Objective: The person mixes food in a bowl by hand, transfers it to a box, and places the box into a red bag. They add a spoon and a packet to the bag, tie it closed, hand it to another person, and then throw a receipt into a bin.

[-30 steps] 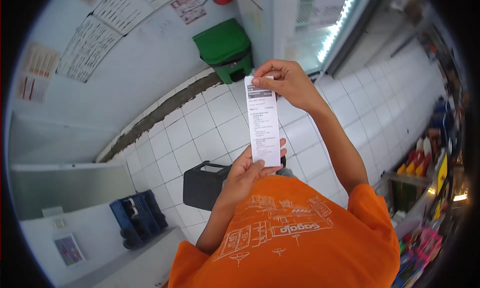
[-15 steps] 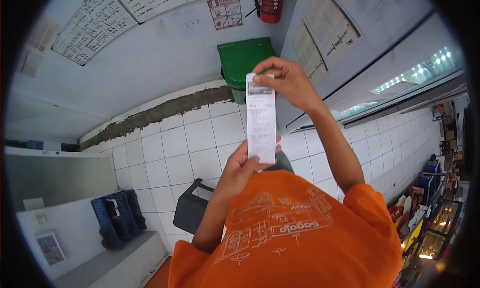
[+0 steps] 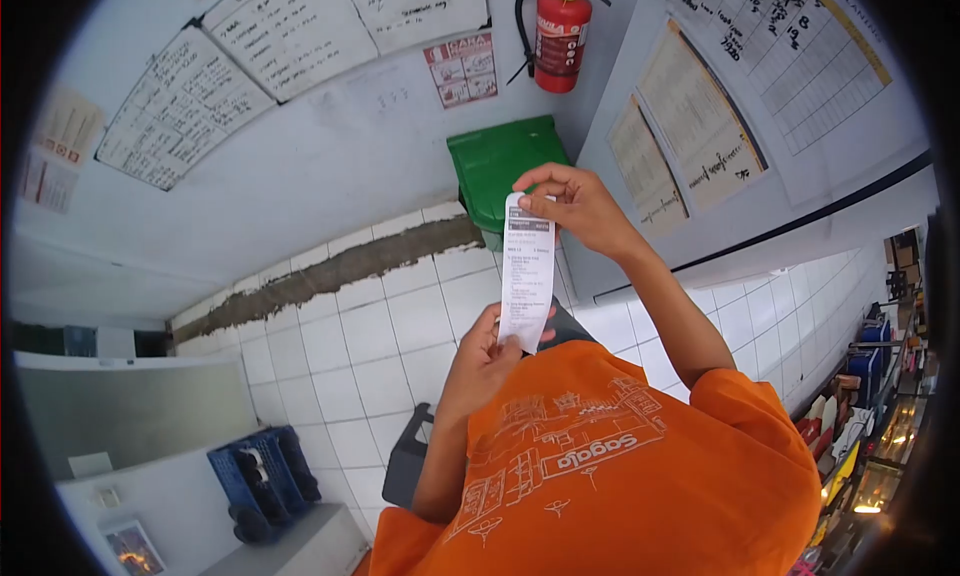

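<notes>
A long white printed receipt (image 3: 530,276) hangs upright in front of my orange shirt, stretched between both hands. At its top edge my right hand (image 3: 570,206) pinches the paper between thumb and fingers. My left hand (image 3: 485,361) holds the bottom end, thumb in front and fingers behind the paper. Printed text faces me, with a dark band near the top. Just behind the upper part of the receipt is a green bin (image 3: 505,166).
A red fire extinguisher (image 3: 560,41) hangs on the wall beside whiteboards (image 3: 290,26). A dark grey object (image 3: 405,456) stands on the tiled floor at my left, near a blue crate (image 3: 262,476). Papers cover the right-hand panel (image 3: 625,71). Shelves with goods are at the far right.
The view has tilted up, so the extinguisher and wall boards show more fully. Both hands and the receipt sit lower in view, and the receipt leans slightly. Both hands keep their hold.
</notes>
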`<state>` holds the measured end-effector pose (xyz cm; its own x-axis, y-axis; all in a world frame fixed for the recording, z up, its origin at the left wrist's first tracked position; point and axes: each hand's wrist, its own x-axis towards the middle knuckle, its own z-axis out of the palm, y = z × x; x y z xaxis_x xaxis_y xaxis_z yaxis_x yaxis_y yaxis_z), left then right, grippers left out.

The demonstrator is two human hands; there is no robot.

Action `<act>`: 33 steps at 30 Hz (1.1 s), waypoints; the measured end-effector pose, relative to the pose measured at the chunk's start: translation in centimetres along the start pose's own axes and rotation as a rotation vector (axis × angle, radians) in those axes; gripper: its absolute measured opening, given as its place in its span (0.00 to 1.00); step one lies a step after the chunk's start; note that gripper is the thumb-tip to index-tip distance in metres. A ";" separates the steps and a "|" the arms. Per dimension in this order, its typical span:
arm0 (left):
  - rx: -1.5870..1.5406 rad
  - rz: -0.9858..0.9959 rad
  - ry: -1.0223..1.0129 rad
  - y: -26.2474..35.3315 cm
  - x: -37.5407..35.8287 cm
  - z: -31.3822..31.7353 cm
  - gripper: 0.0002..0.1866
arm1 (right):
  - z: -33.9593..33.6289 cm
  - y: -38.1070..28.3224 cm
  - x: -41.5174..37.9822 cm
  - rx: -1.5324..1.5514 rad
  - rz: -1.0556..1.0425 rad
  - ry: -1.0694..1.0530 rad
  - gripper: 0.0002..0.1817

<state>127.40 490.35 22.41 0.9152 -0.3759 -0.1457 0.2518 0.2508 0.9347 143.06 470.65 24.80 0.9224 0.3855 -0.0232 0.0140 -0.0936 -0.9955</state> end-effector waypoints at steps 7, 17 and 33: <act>0.164 0.008 0.065 0.0 2.7 -1.8 0.17 | -1.0 -0.7 1.6 0.048 -0.013 0.000 0.11; 0.897 0.641 0.469 -3.0 10.9 -0.6 0.04 | -0.1 8.6 0.2 0.072 0.012 0.048 0.11; 0.888 -0.318 0.167 -16.4 3.0 -8.2 0.34 | -2.1 38.8 9.0 -0.287 0.661 0.267 0.28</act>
<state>128.55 492.44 3.97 0.8954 -0.1602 -0.4155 0.2288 -0.6351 0.7378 152.72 468.60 -13.89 0.8350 -0.0647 -0.5464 -0.5072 -0.4758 -0.7186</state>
